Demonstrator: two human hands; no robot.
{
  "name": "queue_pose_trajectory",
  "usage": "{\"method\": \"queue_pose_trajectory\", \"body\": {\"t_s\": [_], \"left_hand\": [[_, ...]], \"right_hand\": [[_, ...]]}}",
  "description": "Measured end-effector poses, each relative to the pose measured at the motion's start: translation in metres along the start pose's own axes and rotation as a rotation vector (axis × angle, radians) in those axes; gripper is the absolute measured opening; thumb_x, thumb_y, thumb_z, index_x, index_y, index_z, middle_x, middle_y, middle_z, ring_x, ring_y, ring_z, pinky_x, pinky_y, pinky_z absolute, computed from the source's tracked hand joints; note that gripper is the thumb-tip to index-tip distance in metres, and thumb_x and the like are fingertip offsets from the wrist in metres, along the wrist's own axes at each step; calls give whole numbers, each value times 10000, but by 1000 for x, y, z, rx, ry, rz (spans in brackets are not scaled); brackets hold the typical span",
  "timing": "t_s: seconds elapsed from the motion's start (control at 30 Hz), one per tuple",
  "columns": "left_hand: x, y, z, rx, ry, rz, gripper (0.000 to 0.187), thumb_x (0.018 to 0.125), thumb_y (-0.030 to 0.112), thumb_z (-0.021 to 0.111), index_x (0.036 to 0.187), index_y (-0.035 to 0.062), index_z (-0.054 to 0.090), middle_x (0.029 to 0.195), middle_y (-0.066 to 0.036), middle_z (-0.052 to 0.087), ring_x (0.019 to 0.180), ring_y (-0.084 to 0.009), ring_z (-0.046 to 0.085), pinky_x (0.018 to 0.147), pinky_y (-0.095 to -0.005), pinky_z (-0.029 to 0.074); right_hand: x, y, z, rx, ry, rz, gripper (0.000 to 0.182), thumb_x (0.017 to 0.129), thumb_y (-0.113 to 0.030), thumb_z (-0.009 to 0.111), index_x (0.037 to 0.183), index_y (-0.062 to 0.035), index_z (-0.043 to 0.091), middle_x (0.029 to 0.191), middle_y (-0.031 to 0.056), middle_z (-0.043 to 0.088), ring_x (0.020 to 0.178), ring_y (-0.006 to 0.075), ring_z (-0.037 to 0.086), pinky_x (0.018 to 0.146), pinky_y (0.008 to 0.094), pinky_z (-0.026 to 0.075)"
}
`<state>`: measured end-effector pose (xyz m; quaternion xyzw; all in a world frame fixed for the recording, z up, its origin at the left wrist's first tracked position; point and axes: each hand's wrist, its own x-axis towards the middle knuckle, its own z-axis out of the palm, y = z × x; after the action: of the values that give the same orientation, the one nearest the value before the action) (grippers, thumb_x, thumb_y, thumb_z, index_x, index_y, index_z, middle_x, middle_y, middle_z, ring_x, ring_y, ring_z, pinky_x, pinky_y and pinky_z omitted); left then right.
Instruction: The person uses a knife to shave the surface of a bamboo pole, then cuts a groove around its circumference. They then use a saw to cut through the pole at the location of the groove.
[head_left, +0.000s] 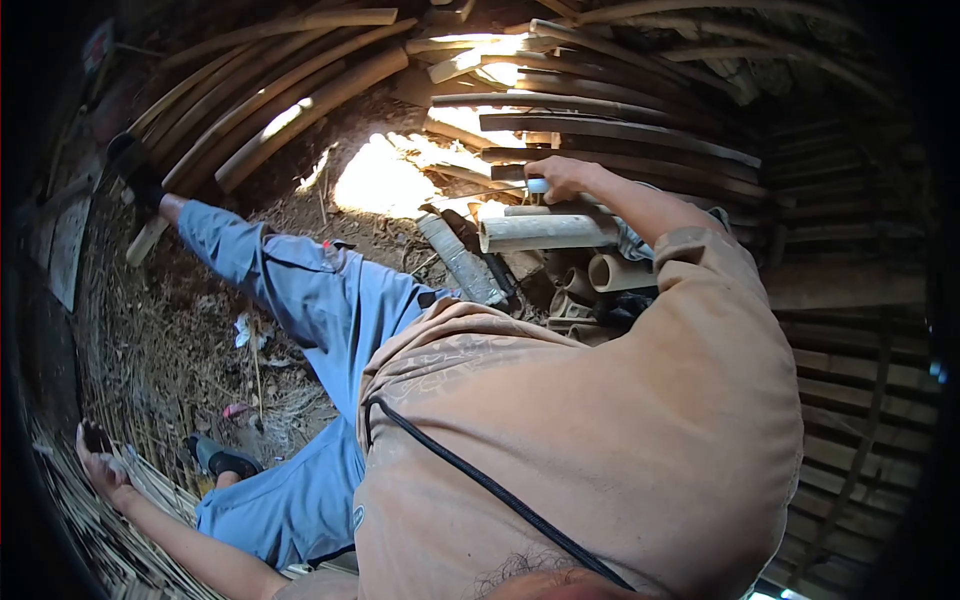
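My right hand (pixel 562 180), at the upper middle, is closed round a small object with a pale blue end (pixel 538 187); most of it is hidden by the fingers. Just below it lies a cut bamboo tube (pixel 550 233), with another open-ended bamboo tube (pixel 622 272) beneath. My left hand (pixel 104 474), far out at the lower left, is turned palm up with loosely curled fingers. Its fingertips are dark and hard to make out. Thin bamboo strips (pixel 75 500) lie beside and below that hand.
Long curved bamboo poles (pixel 330 115) and split lengths (pixel 620 125) are stacked along the top. A grey, rough-surfaced length (pixel 462 260) lies on the littered dirt floor. My legs (pixel 300 270) stretch left, spread apart. A slatted bamboo wall (pixel 850 420) stands at the right.
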<state>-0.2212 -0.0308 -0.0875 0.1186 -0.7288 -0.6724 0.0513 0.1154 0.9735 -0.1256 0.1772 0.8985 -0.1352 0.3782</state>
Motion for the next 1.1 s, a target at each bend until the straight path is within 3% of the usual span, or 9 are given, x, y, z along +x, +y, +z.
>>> {"method": "queue_pose_trajectory", "body": {"t_s": [0.13,0.17,0.27,0.4,0.53,0.83,0.97,1.0,1.1], "left_hand": [[12,-4,4,-72,27,18,357,1076,181,469,1365,19,605,1248,-91,687,1122,-200,661,1016,-340,516],[8,-10,1,-21,-91,153,340,1070,179,489,1337,20,627,1211,-86,703,1097,-196,671,986,-331,526],[26,-21,-16,-25,-110,102,425,1035,161,532,1431,7,539,1416,-129,601,1257,-246,604,1122,-374,449],[25,-20,-27,-100,56,15,333,1061,168,527,1350,29,621,1334,-79,657,1184,-201,635,1061,-333,481],[24,-17,-30,-169,115,-5,302,1041,236,579,1246,48,697,1130,-55,738,1001,-156,690,942,-309,541],[25,-9,25,-101,-28,30,313,1047,214,579,1309,57,649,1256,-47,689,1092,-154,656,992,-321,515],[24,-18,40,-16,-119,76,300,1029,267,597,1272,106,664,1208,-9,684,1095,-151,640,970,-328,500],[7,-17,54,59,-196,237,294,1031,268,582,1261,105,664,1172,-10,678,1062,-143,635,936,-312,497],[-82,33,154,295,-166,124,241,964,239,671,1163,110,710,1027,6,668,923,-114,616,833,-293,501]], "right_hand": [[21,0,0,-90,-114,-5,577,728,-116,758,1291,-121,628,1010,151,727,798,275,730,676,391,586],[42,12,4,-253,-147,-88,590,720,-171,777,1296,-125,657,1089,127,738,957,284,726,797,424,588],[51,4,-5,-390,-200,-47,577,668,-186,794,1231,-109,695,1112,144,732,1067,325,689,893,446,560],[50,-6,-10,-477,-184,-82,628,666,-221,810,1263,-81,677,1181,146,717,1114,331,675,932,446,544],[25,-45,-54,-558,-193,-47,498,659,-213,822,1134,-80,747,1042,149,746,1024,329,697,876,441,555],[-41,-123,-152,-422,-114,-199,312,730,-249,842,953,-53,747,810,83,729,666,184,697,563,357,560],[-34,-185,-205,-506,197,-538,380,820,-408,828,924,-53,744,689,75,695,551,168,650,514,353,527],[-63,-219,-218,-411,197,-486,343,824,-346,816,956,-39,742,677,87,696,528,173,661,507,334,537],[-74,-284,-237,-430,371,-656,312,827,-275,793,1000,-22,739,692,93,704,546,183,691,506,341,555]]}}
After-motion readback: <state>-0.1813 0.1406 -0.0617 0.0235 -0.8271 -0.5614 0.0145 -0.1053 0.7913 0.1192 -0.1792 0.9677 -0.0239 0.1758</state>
